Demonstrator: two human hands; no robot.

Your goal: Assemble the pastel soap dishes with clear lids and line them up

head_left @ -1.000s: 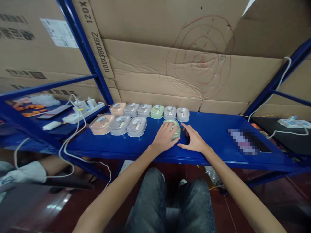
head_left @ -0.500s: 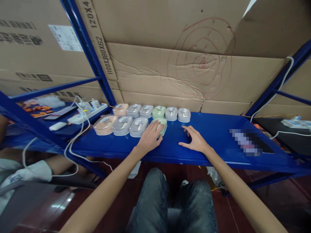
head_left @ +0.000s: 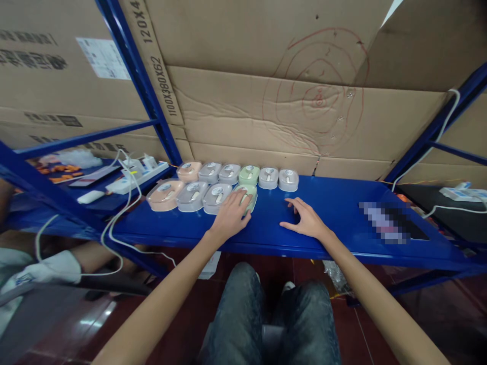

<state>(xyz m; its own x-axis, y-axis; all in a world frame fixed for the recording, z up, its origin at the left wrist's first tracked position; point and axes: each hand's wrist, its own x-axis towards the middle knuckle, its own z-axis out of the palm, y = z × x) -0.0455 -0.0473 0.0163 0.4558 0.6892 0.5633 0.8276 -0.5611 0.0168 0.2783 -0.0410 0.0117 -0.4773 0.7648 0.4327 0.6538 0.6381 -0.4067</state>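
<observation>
Two rows of small lidded containers stand on the blue shelf (head_left: 335, 213). At the right end of the front row is a green lidded container (head_left: 251, 200), and my left hand (head_left: 230, 210) lies over it, fingers across its clear lid and thumb by its near side. Part of this container is hidden by the hand. To its left come a grey container (head_left: 213, 200), another grey one (head_left: 190, 197) and a peach one (head_left: 163, 196). My right hand (head_left: 306, 219) hovers over or rests on the shelf, thumb and fingers apart in a curve, holding nothing.
The back row includes a peach container (head_left: 189, 172), a green one (head_left: 249, 175) and several grey ones. A blurred-out flat item (head_left: 391, 223) lies right. White cables (head_left: 110, 228) hang by the left post, near a power strip (head_left: 137, 180). Cardboard (head_left: 243, 116) closes the back.
My left hand has moved slightly left, and the green container under it has slid left, closer to the grey one. My right hand has stayed put.
</observation>
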